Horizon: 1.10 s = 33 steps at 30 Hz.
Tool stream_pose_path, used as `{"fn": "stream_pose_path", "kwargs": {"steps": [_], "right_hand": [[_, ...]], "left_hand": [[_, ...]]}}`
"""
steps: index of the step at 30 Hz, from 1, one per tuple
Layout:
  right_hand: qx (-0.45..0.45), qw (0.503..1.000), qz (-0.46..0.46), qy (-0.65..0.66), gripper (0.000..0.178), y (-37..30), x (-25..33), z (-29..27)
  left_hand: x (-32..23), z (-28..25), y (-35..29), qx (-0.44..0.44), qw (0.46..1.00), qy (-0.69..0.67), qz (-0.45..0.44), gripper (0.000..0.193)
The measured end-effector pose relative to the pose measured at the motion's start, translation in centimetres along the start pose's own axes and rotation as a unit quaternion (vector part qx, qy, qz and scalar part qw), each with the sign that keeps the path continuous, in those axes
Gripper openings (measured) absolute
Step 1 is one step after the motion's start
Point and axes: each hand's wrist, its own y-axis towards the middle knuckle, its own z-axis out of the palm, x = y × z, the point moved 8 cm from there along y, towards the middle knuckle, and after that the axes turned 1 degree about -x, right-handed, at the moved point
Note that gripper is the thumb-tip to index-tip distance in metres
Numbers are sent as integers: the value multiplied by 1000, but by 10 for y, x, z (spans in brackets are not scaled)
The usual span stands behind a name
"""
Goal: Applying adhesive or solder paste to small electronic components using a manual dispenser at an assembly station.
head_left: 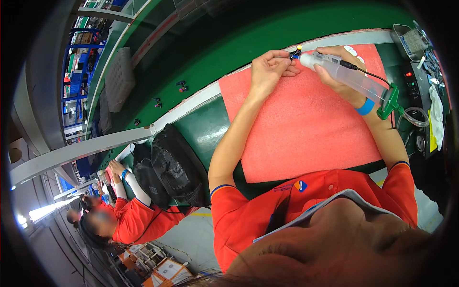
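Over the far edge of a pink foam mat (pixel 306 124), my left hand (pixel 270 71) pinches a small dark part with blue and yellow bits (pixel 295 54) at its fingertips. My right hand (pixel 342 83) is wrapped round a large translucent dispensing syringe (pixel 356 80). The syringe's white nozzle end points left and sits right by the small part; whether they touch I cannot tell. A green cap (pixel 389 101) closes the rear of the syringe, with a clear hose and a black cable running along it.
Beyond a white rail, similar small parts (pixel 181 86) lie spaced along a green belt (pixel 215 57). A black mesh bag (pixel 174 165) stands left of the mat. At right are a metal tray (pixel 410 42), a black control box (pixel 415 91) and a white cloth (pixel 436 112). Another person in red (pixel 138 220) works further left.
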Motion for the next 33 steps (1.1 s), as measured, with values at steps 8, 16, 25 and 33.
{"fn": "stream_pose_path", "kwargs": {"steps": [8, 16, 25, 33], "right_hand": [[3, 1000, 1, -6, 26, -1, -3, 3], [4, 1000, -12, -10, 25, 0, -2, 4], [18, 1000, 19, -11, 23, 1, -5, 3], [24, 999, 36, 6, 23, 1, -9, 2]], "left_hand": [[0, 2, -1, 17, 1000, 10, 13, 14], [0, 2, -1, 17, 1000, 18, 10, 14], [0, 2, 0, 12, 1000, 23, 14, 14], [1, 1, -2, 23, 999, 46, 7, 18]]}}
